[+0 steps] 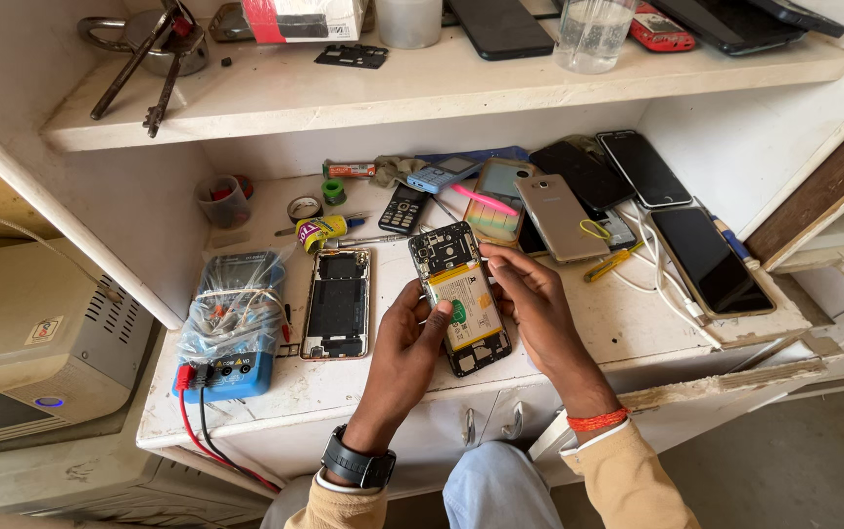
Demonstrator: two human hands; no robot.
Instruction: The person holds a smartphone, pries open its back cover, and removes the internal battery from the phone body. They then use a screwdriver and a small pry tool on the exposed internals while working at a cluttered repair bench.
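Both hands meet over the near middle of the white workbench (pixel 637 323), holding an opened phone (pixel 459 297) with its back cover off, its yellowish battery (pixel 468 306) facing up. The left hand (pixel 404 348) grips the phone from the left side, fingers curled under it and the thumb laid across the battery near a green sticker. The right hand (pixel 538 304) closes on it from the right, fingers bent over the upper right edge and the fingertips pressed at the top of the battery. The phone's long axis runs from far-left to near-right, tilted a little off straight away from the person, so its far end with the bare circuit board points toward the back of the bench while its near end lies between the two wrists; both hands are touching it, neither nearer than the other. Just to the left lies a separate phone frame (pixel 337 304), dark inside with a gold rim, flat on the bench. Further left sits a blue multimeter (pixel 229 333) wrapped in clear plastic, red and black leads trailing off the near edge. Far and right of the hands lies a spread of other phones (pixel 588 191), some face down, with a pink tool (pixel 486 200) and white cables among them.
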